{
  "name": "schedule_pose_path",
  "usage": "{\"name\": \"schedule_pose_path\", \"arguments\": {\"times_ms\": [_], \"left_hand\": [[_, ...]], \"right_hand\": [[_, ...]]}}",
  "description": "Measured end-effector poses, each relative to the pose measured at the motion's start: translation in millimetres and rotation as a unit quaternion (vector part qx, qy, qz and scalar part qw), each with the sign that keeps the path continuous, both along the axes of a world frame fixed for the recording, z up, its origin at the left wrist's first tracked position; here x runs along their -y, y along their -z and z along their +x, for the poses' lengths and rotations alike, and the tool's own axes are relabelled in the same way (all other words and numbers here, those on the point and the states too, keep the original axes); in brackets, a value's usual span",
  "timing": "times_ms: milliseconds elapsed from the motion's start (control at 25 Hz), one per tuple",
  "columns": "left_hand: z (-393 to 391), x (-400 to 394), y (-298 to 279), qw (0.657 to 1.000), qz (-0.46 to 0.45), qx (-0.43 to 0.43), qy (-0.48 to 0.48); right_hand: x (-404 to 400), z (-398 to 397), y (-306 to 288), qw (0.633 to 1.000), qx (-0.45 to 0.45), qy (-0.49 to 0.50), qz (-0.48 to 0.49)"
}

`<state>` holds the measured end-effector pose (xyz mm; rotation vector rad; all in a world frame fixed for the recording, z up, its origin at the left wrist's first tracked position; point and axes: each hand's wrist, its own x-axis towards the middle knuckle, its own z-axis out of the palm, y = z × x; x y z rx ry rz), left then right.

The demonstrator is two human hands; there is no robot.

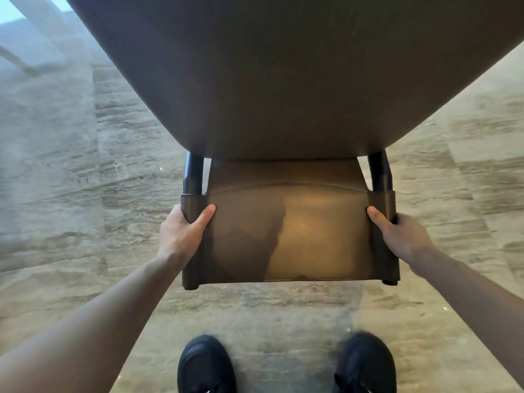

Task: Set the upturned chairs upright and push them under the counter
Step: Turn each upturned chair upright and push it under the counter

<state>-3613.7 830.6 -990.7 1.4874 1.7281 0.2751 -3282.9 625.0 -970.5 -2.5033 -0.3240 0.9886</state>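
A brown leather chair with black tube posts stands upright in front of me, seen from above. Its backrest faces me and its seat reaches under the edge of the dark brown counter. My left hand grips the left edge of the backrest, thumb on the front face. My right hand grips the right edge the same way. The chair's legs and most of its seat are hidden by the backrest and the counter.
The floor is glossy beige marble tile. My two black shoes stand on it just behind the chair. A bright window area shows at the top left.
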Motion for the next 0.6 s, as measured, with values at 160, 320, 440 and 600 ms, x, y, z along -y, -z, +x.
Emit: {"name": "schedule_pose_path", "arguments": {"times_ms": [160, 320, 440, 600], "left_hand": [[-2.2, 7.6, -77.1, 1.000, -0.022, -0.010, 0.007], [-5.2, 12.9, -164.9, 0.998, -0.048, -0.030, 0.008], [-4.0, 7.6, -231.7, 0.996, -0.065, -0.065, 0.001], [-0.9, -4.1, -307.2, 0.992, -0.084, -0.094, -0.006]], "right_hand": [[4.7, -3.9, -82.6, 0.999, 0.030, -0.008, -0.044], [8.1, -6.1, -172.6, 0.996, 0.036, -0.008, -0.079], [3.9, -8.2, -234.9, 0.994, 0.044, -0.013, -0.095], [-5.7, -8.2, -306.4, 0.993, 0.062, -0.022, -0.099]]}}
